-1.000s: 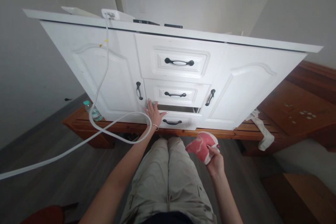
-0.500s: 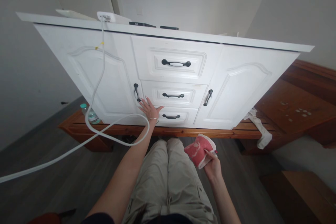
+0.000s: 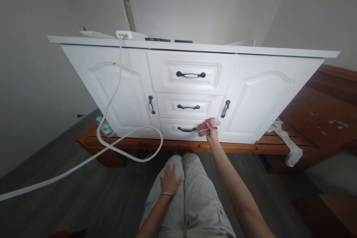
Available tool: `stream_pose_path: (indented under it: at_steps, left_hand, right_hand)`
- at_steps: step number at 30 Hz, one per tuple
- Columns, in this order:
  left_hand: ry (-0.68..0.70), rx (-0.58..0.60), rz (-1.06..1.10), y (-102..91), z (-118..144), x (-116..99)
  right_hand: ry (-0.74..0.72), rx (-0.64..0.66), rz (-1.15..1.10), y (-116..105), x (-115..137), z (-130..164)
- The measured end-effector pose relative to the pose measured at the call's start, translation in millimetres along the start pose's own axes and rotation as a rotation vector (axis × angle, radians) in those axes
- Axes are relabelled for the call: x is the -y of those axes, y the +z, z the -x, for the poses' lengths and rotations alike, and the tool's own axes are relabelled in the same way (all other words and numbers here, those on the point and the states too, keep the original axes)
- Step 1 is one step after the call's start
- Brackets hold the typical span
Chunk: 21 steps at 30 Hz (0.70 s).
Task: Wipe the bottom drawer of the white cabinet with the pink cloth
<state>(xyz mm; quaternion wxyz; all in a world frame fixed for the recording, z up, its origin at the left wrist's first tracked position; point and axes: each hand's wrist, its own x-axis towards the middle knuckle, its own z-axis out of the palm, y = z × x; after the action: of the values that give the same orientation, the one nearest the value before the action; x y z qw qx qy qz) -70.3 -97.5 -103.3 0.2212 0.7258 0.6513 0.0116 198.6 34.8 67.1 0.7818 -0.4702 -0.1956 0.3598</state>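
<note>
My right hand [image 3: 212, 134] grips a folded red and white cloth [image 3: 205, 127] at the right side of the bottom drawer [image 3: 170, 124], close to its dark handle [image 3: 186, 129]. The cloth appears to touch the drawer front. My left hand [image 3: 170, 181] lies with fingers spread on the leg of my light trousers [image 3: 206, 200], holding nothing. In front of me stands a white cabinet [image 3: 125, 115] with three drawers between two doors, all closed. Its upper drawers have dark handles with pale centres.
A thick white cable [image 3: 64, 173] loops before the left door and runs up to a white power strip [image 3: 131, 35] on the cabinet top. A water bottle [image 3: 106, 128] stands on the wooden bench [image 3: 178, 145] at left. A white sock-like cloth [image 3: 292, 152] hangs at right.
My left hand has left the cabinet front and come down onto my leg. My right hand has carried the cloth forward and up to the bottom drawer. The view has shifted slightly.
</note>
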Motion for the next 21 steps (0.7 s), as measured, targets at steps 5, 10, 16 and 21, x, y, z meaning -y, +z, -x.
stream_pose_path:
  at_steps: [5,10,16,21]
  left_hand:
    - [-0.053,0.017,-0.042,5.3,-1.3,-2.6]
    - [-0.076,-0.008,-0.072,6.4,-3.7,-9.9]
    - [-0.035,-0.022,-0.011,5.9,-2.6,0.1]
    - [-0.022,-0.040,0.024,6.6,-6.9,2.4]
  right_hand:
    - [-0.165,0.286,0.302,77.6,-51.4,14.4]
    - [-0.420,0.708,0.680,109.0,-88.6,40.2]
    - [-0.593,1.013,1.069,74.8,-112.4,48.8]
    - [-0.629,0.885,1.294,22.6,-118.0,39.5]
